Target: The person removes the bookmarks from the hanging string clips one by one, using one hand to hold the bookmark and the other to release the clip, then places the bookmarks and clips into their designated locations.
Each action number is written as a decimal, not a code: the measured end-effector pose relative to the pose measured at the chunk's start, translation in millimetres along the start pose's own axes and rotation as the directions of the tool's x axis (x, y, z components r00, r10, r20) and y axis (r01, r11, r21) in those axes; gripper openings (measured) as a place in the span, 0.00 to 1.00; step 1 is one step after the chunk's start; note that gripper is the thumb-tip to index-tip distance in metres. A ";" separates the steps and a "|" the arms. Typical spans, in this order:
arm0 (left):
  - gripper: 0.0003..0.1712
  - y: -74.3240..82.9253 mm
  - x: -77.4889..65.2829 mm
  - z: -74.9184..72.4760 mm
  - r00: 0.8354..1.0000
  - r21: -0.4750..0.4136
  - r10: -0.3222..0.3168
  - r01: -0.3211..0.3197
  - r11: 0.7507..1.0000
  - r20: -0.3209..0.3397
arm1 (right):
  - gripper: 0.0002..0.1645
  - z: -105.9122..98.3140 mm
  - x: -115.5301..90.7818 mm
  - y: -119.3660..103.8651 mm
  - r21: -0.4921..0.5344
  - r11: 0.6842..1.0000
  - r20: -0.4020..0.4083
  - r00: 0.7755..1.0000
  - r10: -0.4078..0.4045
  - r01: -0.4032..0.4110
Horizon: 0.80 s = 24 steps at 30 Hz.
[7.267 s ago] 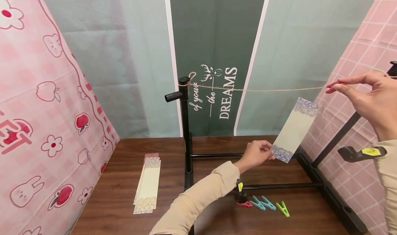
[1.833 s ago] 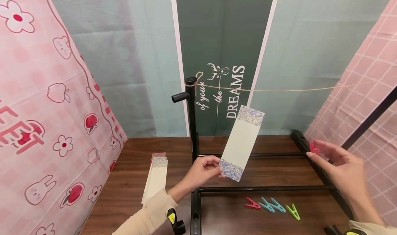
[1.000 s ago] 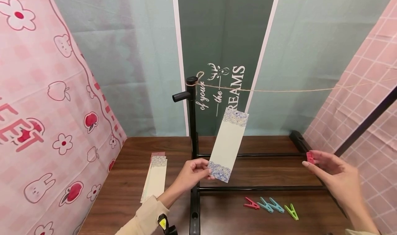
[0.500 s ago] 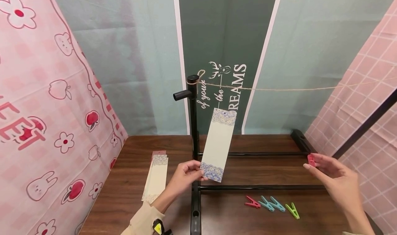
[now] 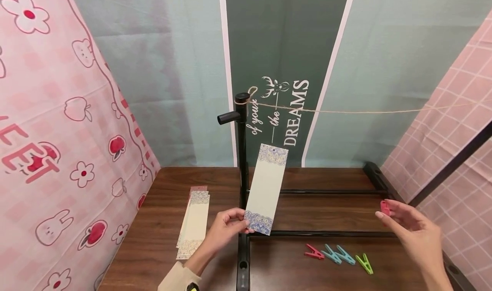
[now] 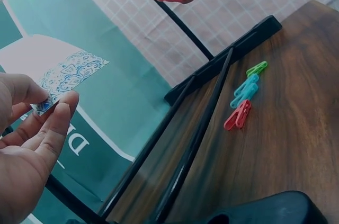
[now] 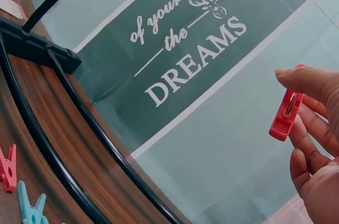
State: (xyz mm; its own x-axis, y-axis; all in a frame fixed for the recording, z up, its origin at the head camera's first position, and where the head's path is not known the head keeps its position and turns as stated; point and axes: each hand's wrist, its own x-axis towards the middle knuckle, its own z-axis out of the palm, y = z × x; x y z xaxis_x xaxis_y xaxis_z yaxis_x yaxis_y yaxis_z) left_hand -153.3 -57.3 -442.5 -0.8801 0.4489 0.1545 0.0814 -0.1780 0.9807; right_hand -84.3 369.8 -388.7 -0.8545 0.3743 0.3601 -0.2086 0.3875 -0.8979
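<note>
My left hand (image 5: 226, 229) pinches the lower left corner of a white paper card (image 5: 266, 188) with blue lace patterns at both ends. The card stands tilted above the table, beside the left black post. In the left wrist view, thumb and fingers grip its patterned end (image 6: 71, 75). Off to the right, my right hand (image 5: 417, 231) holds a red clothespin (image 5: 385, 208) between thumb and fingers, well apart from the card. The right wrist view shows this red clothespin (image 7: 286, 115) close up. Above both hands, a thin twine (image 5: 357, 112) runs from the post with nothing on its visible stretch.
A black rack (image 5: 241, 154) with low crossbars carries the twine. On the table, several clothespins, red (image 5: 314, 251), blue (image 5: 331, 254) and green (image 5: 364, 264), lie in front of the rack. A stack of similar cards (image 5: 197, 222) lies left of it. Fabric backdrops surround the table.
Earlier, my right hand held the red clothespin at the twine on the right, with the card below. Both hands have since come down, and the card has moved left. Both grips remain.
</note>
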 end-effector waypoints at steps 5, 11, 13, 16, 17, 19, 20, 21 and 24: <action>0.14 -7.7 -8.2 -3.4 1.000 -0.042 0.023 -0.023 0.999 -0.012 | 0.25 2.1 -5.3 7.5 -0.064 0.997 -0.018 0.999 0.033 -0.034; 0.14 -14.7 -15.9 -8.5 0.999 -0.057 0.015 -0.017 0.998 -0.039 | 0.24 4.8 -12.5 15.0 0.013 0.995 -0.017 0.995 0.096 -0.096; 0.14 -15.3 -18.5 -10.7 0.999 -0.049 0.003 -0.005 0.999 -0.042 | 0.24 5.7 -14.6 17.4 0.035 0.993 -0.012 0.994 0.111 -0.110; 0.14 -16.0 -22.5 -14.3 0.999 -0.030 -0.001 0.000 1.000 -0.042 | 0.25 6.8 -17.8 20.1 0.041 0.991 -0.014 0.991 0.129 -0.129; 0.15 -16.3 -24.0 -15.8 0.999 -0.025 -0.002 0.001 1.000 -0.041 | 0.25 7.0 -18.8 21.2 0.041 0.991 -0.013 0.991 0.130 -0.130; 0.15 -17.0 -27.1 -18.5 0.999 -0.022 0.000 -0.001 1.000 -0.041 | 0.24 7.6 -20.9 22.4 0.046 0.989 -0.013 0.990 0.140 -0.139; 0.15 -17.7 -28.7 -19.7 0.999 -0.022 0.001 -0.002 1.000 -0.040 | 0.24 7.9 -22.1 23.1 0.041 0.989 -0.013 0.990 0.139 -0.138; 0.15 -18.3 -30.3 -20.8 0.999 -0.023 0.003 -0.004 1.000 -0.036 | 0.24 8.1 -23.4 24.2 0.045 0.989 -0.012 0.990 0.143 -0.142; 0.15 -20.3 -35.0 -23.3 1.000 -0.030 -0.005 0.004 1.000 -0.019 | 0.24 9.1 -27.0 27.2 0.000 0.987 -0.028 0.987 0.160 -0.160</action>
State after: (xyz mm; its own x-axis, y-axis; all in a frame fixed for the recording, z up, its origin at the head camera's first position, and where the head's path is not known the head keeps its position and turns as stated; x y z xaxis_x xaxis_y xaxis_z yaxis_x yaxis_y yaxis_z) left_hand -135.1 -89.8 -470.6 -0.8893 0.4327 0.1477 0.0636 -0.2028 0.9772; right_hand -71.2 362.6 -425.2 -0.8633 0.4547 0.2189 -0.0693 0.3228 -0.9439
